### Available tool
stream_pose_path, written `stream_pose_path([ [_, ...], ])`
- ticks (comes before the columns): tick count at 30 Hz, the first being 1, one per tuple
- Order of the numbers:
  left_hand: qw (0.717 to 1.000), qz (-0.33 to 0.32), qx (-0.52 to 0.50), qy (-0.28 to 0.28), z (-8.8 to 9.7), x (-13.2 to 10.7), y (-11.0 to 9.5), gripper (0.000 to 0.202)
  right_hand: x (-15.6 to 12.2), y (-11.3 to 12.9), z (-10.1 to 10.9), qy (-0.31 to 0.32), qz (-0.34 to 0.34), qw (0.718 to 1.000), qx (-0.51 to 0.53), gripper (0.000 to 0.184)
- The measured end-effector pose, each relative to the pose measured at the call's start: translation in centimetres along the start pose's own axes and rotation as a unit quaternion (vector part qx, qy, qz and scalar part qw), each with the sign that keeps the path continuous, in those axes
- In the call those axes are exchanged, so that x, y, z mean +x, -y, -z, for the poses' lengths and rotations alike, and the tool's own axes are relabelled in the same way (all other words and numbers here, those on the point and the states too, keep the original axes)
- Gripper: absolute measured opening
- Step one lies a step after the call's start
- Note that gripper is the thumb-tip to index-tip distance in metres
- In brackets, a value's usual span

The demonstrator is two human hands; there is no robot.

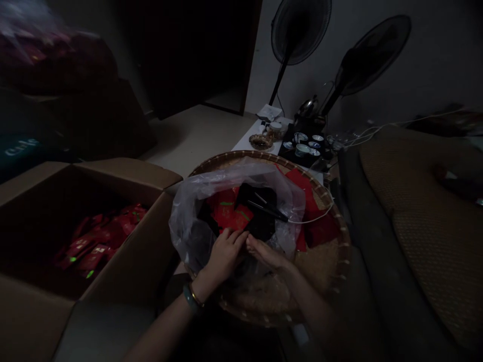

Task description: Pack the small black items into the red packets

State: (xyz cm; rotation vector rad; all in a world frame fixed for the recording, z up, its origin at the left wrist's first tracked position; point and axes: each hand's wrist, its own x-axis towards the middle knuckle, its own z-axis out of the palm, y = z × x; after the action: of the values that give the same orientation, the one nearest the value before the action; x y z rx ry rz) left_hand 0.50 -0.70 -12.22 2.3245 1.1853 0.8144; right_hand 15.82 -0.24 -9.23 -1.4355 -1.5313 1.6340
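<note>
My left hand (224, 254), with bracelets at its wrist, and my right hand (267, 254) meet at the near side of an open clear plastic bag (184, 211). Both sets of fingers are closed and pressed together at the tips. What they pinch is too dark and small to make out. Inside the bag lie red packets (224, 207) with green marks, among black material. Just beyond my fingertips rests a black corded tool (273, 210) with thin metal prongs, its white cord running right. The bag sits on a round woven bamboo tray (320, 264).
Red sheets (307, 193) lie at the tray's right. An open cardboard box (124, 261) on the left holds many red packets (101, 236). Behind stand a tea tray with cups (303, 150) and two fans (300, 30). A woven-topped seat (433, 211) is on the right.
</note>
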Motion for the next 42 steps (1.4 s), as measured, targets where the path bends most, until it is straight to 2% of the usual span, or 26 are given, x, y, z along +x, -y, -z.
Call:
stream_pose_path([
  [2,1.000,0.007,-0.006,-0.010,0.0,0.0,0.6,0.046,-0.3,0.8,0.6,0.044,-0.035,0.996,0.066,0.065],
  [4,1.000,0.020,-0.008,-0.020,0.1,0.0,1.3,0.044,-0.4,1.3,1.8,0.040,-0.041,0.994,0.089,0.065],
  [6,0.999,0.034,-0.006,-0.032,0.2,-0.1,1.9,0.043,-0.2,1.2,3.3,-0.014,-0.018,0.999,0.033,0.060],
  [8,0.998,0.042,-0.004,-0.042,0.3,-0.2,2.3,0.047,0.3,0.3,4.5,-0.079,0.015,0.990,-0.115,0.043],
  [10,0.998,0.044,-0.005,-0.048,0.4,-0.3,2.5,0.055,0.9,-1.2,5.1,-0.100,0.047,0.950,-0.292,0.024],
  [11,0.998,0.045,-0.008,-0.047,0.5,-0.4,2.6,0.059,1.1,-1.9,5.1,-0.096,0.055,0.925,-0.363,0.026],
  [15,0.999,0.017,-0.014,-0.034,1.0,-0.8,2.8,0.061,1.7,-3.4,4.4,-0.073,0.054,0.841,-0.533,0.066],
  [16,0.999,0.004,-0.012,-0.030,1.2,-0.9,2.9,0.057,1.8,-3.3,4.2,-0.067,0.049,0.829,-0.553,0.070],
  [18,1.000,-0.016,-0.003,-0.024,1.5,-1.0,3.0,0.047,2.0,-2.9,3.8,-0.058,0.034,0.812,-0.580,0.064],
  [20,1.000,-0.021,0.005,-0.019,1.6,-1.1,3.2,0.038,2.3,-2.4,3.6,-0.055,0.022,0.801,-0.596,0.056],
  [23,1.000,-0.016,0.002,-0.012,1.8,-1.1,3.4,0.028,2.5,-2.0,3.3,-0.063,0.018,0.791,-0.608,0.059],
  [30,1.000,0.009,-0.022,-0.010,2.3,-1.0,3.2,0.024,2.9,-2.4,3.0,-0.050,0.026,0.792,-0.608,0.042],
  [32,1.000,0.015,-0.024,-0.005,2.5,-1.0,3.2,0.025,2.9,-2.6,3.2,-0.056,0.035,0.802,-0.593,0.036],
  [34,0.999,0.017,-0.029,-0.003,2.6,-1.0,3.2,0.025,3.0,-2.8,3.5,-0.072,0.043,0.826,-0.558,0.032],
  [38,0.999,0.019,-0.039,-0.001,2.4,-1.1,3.4,0.026,3.2,-3.0,4.2,-0.120,0.058,0.893,-0.430,0.026],
  [40,0.999,0.021,-0.043,0.003,2.4,-1.2,3.5,0.026,3.3,-3.1,4.3,-0.146,0.056,0.925,-0.345,0.023],
  [42,0.999,0.021,-0.046,0.003,2.4,-1.2,3.5,0.025,3.4,-3.0,4.3,-0.166,0.020,0.959,-0.228,0.023],
])
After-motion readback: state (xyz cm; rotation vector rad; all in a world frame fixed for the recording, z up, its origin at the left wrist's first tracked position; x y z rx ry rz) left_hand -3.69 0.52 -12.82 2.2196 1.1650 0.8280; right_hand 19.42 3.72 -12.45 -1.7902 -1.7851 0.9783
